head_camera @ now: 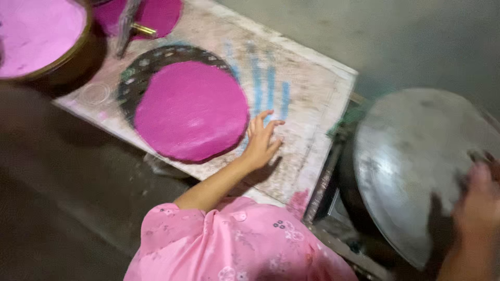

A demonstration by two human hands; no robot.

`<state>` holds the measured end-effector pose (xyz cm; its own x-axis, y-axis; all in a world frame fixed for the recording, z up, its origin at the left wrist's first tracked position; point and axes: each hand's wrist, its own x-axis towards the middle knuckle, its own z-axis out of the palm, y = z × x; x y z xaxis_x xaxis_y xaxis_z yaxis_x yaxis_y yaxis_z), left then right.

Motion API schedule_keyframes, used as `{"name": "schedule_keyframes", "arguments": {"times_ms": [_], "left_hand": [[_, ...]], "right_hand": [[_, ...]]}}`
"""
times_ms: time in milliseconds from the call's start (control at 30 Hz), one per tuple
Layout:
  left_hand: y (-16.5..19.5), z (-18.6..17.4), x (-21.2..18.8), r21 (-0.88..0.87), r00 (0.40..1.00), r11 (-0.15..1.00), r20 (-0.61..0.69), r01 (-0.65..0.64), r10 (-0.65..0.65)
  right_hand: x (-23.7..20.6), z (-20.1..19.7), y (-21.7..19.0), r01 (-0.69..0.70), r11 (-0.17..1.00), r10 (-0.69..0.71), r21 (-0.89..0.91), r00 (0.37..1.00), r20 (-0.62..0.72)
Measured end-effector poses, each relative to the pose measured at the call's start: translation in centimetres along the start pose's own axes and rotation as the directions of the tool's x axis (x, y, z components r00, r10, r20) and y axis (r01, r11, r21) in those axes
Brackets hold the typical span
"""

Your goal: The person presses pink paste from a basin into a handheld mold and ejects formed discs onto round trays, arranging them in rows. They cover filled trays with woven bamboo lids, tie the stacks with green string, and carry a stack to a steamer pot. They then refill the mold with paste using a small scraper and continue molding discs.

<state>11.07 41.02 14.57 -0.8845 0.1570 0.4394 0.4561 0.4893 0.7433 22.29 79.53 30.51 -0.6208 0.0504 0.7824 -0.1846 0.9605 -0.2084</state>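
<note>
A flat, round magenta disc (191, 110) lies on a dark patterned round mat (136, 73) on a worn white board (307, 104). My left hand (262, 141) rests flat on the board with its fingers spread, touching the disc's right edge and holding nothing. My right hand (476, 200) is blurred at the far right. Its fingers curl over the rim of a large round grey metal pan (411, 156) that stands beside the board.
A brown bowl (70, 57) filled with pink material sits at the top left. Behind the mat lies a second magenta disc (161, 13) with a brass-ferruled brush (127, 23) across it. A clear ring (95, 93) is left of the mat. Grey floor surrounds the board.
</note>
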Motion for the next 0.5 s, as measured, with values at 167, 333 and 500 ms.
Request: {"name": "schedule_keyframes", "arguments": {"times_ms": [167,333,500], "left_hand": [[-9.0,-9.1,1.7,0.261,0.938,0.929,-0.296,0.261,-0.18],[-19.9,-21.0,1.9,0.406,0.818,0.744,-0.477,0.53,-0.323],[-29.0,-28.2,-0.5,0.273,0.775,0.777,-0.495,0.567,-0.392]], "right_hand": [[-4.2,3.2,-12.8,-0.306,0.75,-0.048,0.586,0.859,0.51],[-7.0,17.2,-23.9,-0.423,0.644,-0.289,0.637,0.636,0.715],[-8.3,28.4,-33.0,-0.127,0.862,-0.355,0.49,0.539,0.764]]}}
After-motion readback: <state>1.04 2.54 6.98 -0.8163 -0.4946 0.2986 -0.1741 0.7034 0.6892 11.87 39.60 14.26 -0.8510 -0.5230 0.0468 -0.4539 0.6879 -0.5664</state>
